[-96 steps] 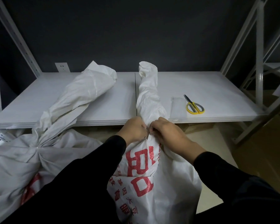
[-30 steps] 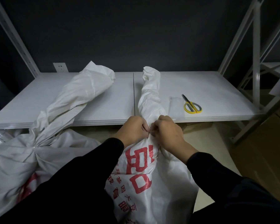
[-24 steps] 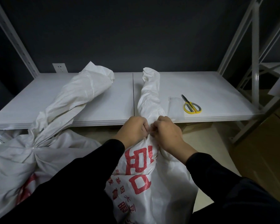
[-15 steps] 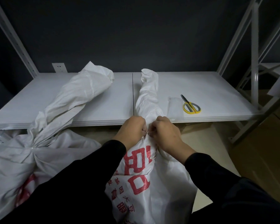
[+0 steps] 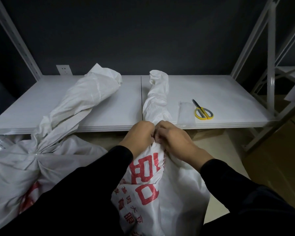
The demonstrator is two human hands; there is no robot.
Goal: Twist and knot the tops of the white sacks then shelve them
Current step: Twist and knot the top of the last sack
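Observation:
A white sack with red print (image 5: 160, 193) stands in front of me below the shelf edge. Its twisted top (image 5: 157, 97) lies up over the white shelf (image 5: 109, 106). My left hand (image 5: 139, 133) and my right hand (image 5: 172, 137) sit knuckle to knuckle, both gripping the sack's gathered neck. What the fingertips do underneath is hidden. A second white sack (image 5: 20, 167) rests at the left, cinched at its neck, and its long top (image 5: 85, 103) leans on the shelf.
Yellow-handled scissors (image 5: 203, 112) and a small clear plastic bag (image 5: 186, 114) lie on the shelf at the right. White rack uprights (image 5: 271, 65) frame both sides. Cardboard (image 5: 279, 159) covers the floor at the right. A wall socket (image 5: 63, 69) is behind.
The twisted top has shifted slightly and stands a little lower on the shelf. Both hands stay clenched at the neck, barely moved.

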